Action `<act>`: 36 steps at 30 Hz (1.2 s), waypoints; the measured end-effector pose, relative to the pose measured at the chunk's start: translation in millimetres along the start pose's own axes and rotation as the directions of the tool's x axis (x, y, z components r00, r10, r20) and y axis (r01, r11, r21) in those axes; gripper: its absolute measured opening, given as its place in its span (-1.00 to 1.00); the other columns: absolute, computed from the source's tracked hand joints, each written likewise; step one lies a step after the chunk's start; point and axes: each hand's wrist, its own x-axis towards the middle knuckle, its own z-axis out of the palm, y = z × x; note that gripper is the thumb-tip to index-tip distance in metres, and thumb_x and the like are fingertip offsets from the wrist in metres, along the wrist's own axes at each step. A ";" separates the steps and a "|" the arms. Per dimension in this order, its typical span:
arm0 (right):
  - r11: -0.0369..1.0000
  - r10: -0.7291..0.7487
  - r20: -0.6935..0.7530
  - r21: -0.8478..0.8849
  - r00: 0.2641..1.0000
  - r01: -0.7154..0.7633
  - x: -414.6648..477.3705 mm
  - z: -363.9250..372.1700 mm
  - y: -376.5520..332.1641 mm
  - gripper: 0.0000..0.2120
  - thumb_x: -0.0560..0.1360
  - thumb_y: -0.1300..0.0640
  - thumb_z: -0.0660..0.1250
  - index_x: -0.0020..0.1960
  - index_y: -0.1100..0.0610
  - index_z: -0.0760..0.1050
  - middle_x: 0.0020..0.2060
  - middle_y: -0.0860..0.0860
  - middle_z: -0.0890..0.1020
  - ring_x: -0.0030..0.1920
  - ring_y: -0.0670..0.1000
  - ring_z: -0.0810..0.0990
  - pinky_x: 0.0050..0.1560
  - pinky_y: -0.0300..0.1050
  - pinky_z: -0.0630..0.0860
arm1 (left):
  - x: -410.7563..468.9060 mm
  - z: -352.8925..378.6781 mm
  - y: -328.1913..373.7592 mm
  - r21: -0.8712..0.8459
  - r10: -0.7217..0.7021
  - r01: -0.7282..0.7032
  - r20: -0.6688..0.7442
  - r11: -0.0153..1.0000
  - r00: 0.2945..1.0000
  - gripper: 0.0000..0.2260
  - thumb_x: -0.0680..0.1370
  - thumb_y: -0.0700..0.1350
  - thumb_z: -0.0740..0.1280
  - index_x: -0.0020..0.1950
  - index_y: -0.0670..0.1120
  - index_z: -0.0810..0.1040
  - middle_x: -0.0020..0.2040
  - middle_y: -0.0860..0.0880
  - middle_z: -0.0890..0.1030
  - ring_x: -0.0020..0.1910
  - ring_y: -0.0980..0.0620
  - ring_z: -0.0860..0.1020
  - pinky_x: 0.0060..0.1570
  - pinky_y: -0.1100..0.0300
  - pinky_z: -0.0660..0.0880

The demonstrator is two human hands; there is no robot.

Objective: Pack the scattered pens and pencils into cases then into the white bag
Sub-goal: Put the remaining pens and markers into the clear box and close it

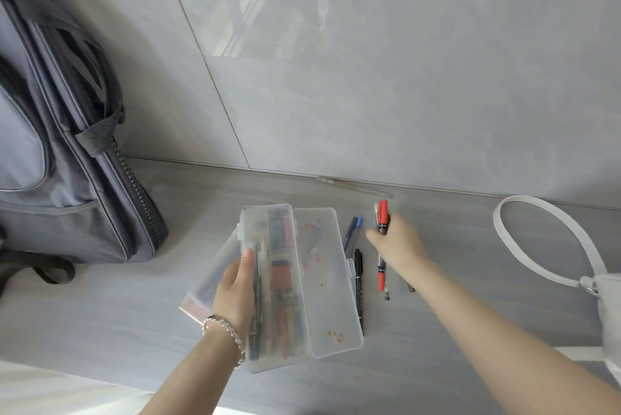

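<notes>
A clear plastic pencil case (285, 283) lies open on the grey floor, its tray filled with several pens and its lid (327, 280) folded out to the right. My left hand (235, 290) grips the tray's left edge. My right hand (398, 245) is closed around a red-capped marker (382, 217), lifted above the floor. Loose on the floor lie a blue pen (351, 233), a black marker (359, 290) beside the lid, and another red marker (381, 275). A second clear case (210, 280) lies under the tray on the left. The white bag (608, 307) sits at the right edge.
A grey backpack (60, 152) leans against the tiled wall on the left. A clear pen (356, 186) lies along the wall's base. The white bag's looped strap (544, 240) rests on the floor at right. White cloth (50, 391) fills the bottom-left corner.
</notes>
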 end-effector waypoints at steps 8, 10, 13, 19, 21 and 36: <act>0.968 -0.235 0.144 0.129 0.961 0.217 -91.5 1.2 -68.2 -0.83 0.47 0.10 0.26 -0.21 0.02 0.27 -0.40 -0.07 0.40 -0.46 -0.06 0.37 -0.51 -0.28 0.23 | -15.1 29.2 -3.2 0.033 -0.002 0.001 0.020 0.999 1.000 -0.68 0.57 0.17 0.07 0.10 -0.02 0.42 -0.12 0.05 0.52 -0.17 0.12 0.46 -0.09 0.16 0.34; 0.974 -0.203 0.152 -0.065 0.967 0.215 -97.8 9.2 -68.3 -0.76 0.52 0.04 0.22 0.14 0.10 0.31 -0.15 -0.01 0.51 -0.25 0.01 0.52 -0.40 -0.31 0.35 | -20.1 34.4 -1.1 0.009 0.009 -0.009 0.033 1.000 0.999 -0.71 0.58 0.14 0.08 0.08 -0.04 0.42 -0.18 0.08 0.50 -0.22 0.20 0.44 -0.26 0.23 0.33; 0.967 -0.193 0.175 -0.132 0.965 0.217 -104.2 13.7 -59.8 -0.35 0.54 -0.09 0.19 0.48 0.14 -0.01 0.28 0.08 0.38 0.20 0.08 0.48 0.07 -0.16 0.41 | -22.8 37.9 1.8 -0.020 0.029 -0.028 0.035 0.999 0.999 -0.74 0.59 0.11 0.09 0.05 -0.04 0.41 -0.21 0.10 0.48 -0.23 0.24 0.42 -0.31 0.33 0.29; 0.911 -0.216 0.045 0.368 0.975 0.185 -111.2 18.1 -57.8 -0.65 0.61 0.13 0.05 0.38 -0.03 0.20 -0.06 -0.07 0.50 -0.10 -0.09 0.50 0.07 -0.17 0.48 | -22.5 41.2 2.9 -0.018 0.052 -0.051 0.038 0.999 0.998 -0.76 0.58 0.12 0.09 -0.03 0.00 0.44 -0.17 0.10 0.51 -0.21 0.23 0.45 -0.28 0.34 0.31; 0.851 -0.248 0.041 0.487 0.968 0.197 -112.9 25.0 -58.2 -0.54 0.60 0.17 0.06 0.43 -0.18 0.09 -0.02 -0.04 0.49 -0.03 -0.02 0.54 0.15 -0.14 0.50 | -25.0 43.5 2.5 -0.028 0.064 -0.062 0.060 0.998 0.996 -0.76 0.58 0.12 0.10 -0.12 0.02 0.45 -0.15 0.07 0.55 -0.18 0.20 0.49 -0.24 0.31 0.35; 0.686 -0.685 -0.084 -0.411 0.724 0.601 -82.4 25.0 -27.6 -0.54 0.43 -0.08 0.12 0.20 0.15 0.48 0.24 0.10 0.53 0.36 0.09 0.37 0.30 0.16 0.39 | -25.4 46.7 4.6 0.006 0.178 -0.179 0.090 0.984 0.980 -0.75 0.58 0.09 0.14 -0.03 -0.01 0.53 -0.21 0.05 0.55 -0.24 0.21 0.49 -0.26 0.42 0.41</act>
